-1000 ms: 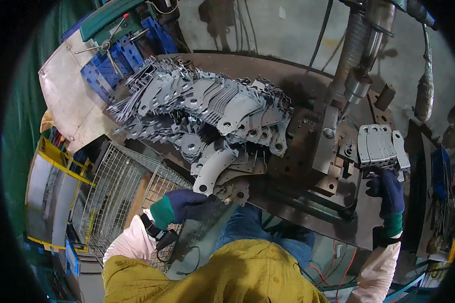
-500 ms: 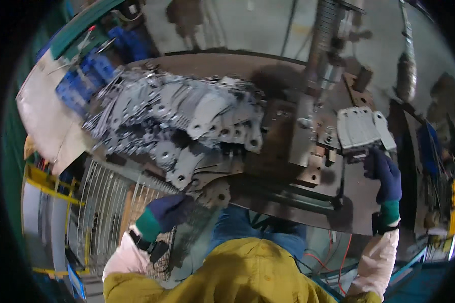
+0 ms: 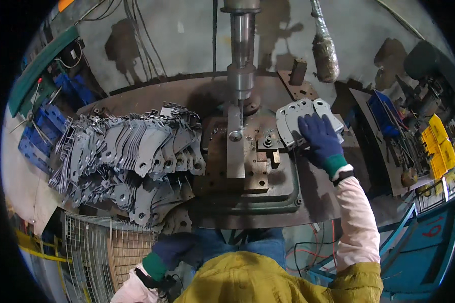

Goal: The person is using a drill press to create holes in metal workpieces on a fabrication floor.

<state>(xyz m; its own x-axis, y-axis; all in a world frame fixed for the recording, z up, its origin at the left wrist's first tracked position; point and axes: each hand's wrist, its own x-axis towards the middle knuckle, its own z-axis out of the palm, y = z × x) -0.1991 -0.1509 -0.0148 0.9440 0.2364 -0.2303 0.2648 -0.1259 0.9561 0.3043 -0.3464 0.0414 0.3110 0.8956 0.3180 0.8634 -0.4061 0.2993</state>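
Note:
My right hand point(image 3: 318, 136), in a dark blue glove with a green cuff, lies on a stack of flat grey metal plates point(image 3: 291, 113) to the right of the press. Its fingers are stretched out and apart over the top plate. My left hand point(image 3: 176, 250), gloved the same way, is low by my lap, below the table's front edge; its fingers are too dark to read. Closest to it is a large heap of holed metal plates point(image 3: 129, 146) on the left of the table. The press ram point(image 3: 242, 55) stands above a steel die block point(image 3: 230, 184) at the centre.
Left of my lap is a wire basket point(image 3: 88, 252). A brown block on a base plate point(image 3: 301, 83) stands behind the stack. To the right are a blue bin point(image 3: 384, 113), yellow bins point(image 3: 440, 146) and a blue metal cart point(image 3: 424, 242). A wrapped hose point(image 3: 325, 58) hangs at the back.
The view has swung to the right and steadied. My right hand has moved from the stack's near edge onto its top. My left hand has dropped away from the plate heap toward my lap.

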